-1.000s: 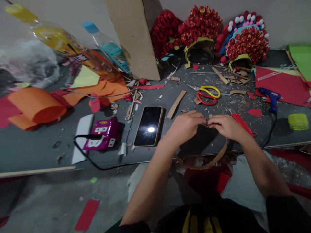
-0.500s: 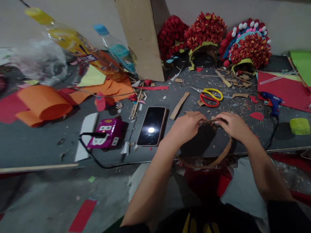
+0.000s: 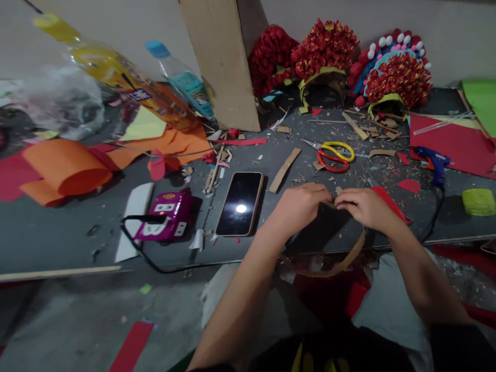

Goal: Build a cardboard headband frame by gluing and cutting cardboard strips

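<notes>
A brown cardboard strip (image 3: 352,256) is bent into a loop that hangs past the table's front edge. My left hand (image 3: 304,206) pinches it at the loop's far side. Close beside it, almost touching, my right hand (image 3: 360,206) pinches the same stretch of strip. The fingers cover most of the part between them. Just right of my right hand lies a flat red thing (image 3: 391,204) with a thin pointed end; its kind is unclear. Scissors (image 3: 335,156) with one yellow and one red handle lie beyond the hands. A loose cardboard strip (image 3: 285,170) rests nearby.
Left of the hands are a phone (image 3: 239,204) and a purple power socket block (image 3: 167,214) with a black cable. A blue glue gun (image 3: 436,163) lies right. Red flowered headpieces (image 3: 325,51), bottles (image 3: 127,82) and a cardboard panel (image 3: 225,62) stand behind. Scraps litter the table.
My hands have drawn closer together, the right one shifting left. The red thing beside my right hand now shows. The view has shifted slightly.
</notes>
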Demonstrator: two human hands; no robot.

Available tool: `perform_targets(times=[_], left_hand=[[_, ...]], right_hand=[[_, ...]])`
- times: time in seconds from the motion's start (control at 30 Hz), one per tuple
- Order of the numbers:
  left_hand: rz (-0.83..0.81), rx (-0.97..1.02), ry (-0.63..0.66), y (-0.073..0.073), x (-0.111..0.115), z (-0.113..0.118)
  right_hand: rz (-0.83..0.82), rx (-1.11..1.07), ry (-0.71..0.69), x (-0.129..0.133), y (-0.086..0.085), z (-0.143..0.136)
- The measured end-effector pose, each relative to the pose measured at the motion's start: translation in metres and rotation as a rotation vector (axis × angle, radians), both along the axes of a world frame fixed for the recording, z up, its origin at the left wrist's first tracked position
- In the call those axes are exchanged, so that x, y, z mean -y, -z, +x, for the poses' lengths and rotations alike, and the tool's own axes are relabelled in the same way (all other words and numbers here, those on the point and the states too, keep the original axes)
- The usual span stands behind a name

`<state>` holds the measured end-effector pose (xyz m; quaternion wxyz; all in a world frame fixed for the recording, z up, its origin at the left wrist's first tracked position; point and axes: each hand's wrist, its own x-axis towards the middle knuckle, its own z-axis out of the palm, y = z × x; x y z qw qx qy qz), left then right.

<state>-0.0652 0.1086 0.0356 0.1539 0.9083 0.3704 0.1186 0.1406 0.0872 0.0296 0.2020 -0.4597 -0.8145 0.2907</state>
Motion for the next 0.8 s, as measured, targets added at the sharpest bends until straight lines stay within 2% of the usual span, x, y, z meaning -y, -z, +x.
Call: perform_targets(times=[0.2, 0.5, 0.57, 0.67, 0.8], left_hand=[[0.046, 0.058, 0.017, 0.003, -0.001, -0.002], [-0.085, 0.167, 0.074, 0.007, 0.001, -0.001], [-0.073, 0.177, 0.053, 0.004, 0.000, -0.002], [-0.050, 0.138, -0.050, -0.001, -0.001, -0.004], [-0.089, 0.068, -0.149, -0.004, 0.000, -0.005]], right_hand=[[-0.003, 0.025, 0.060, 0.002, -0.003, -0.001], [0.008, 0.039, 0.190, 0.003, -0.003, -0.004], [0.024, 0.004, 0.202, 0.003, -0.002, -0.004], [0.063, -0.017, 0.238, 0.001, -0.003, -0.001], [0.085, 0.072, 0.275, 0.000, -0.005, 0.002]])
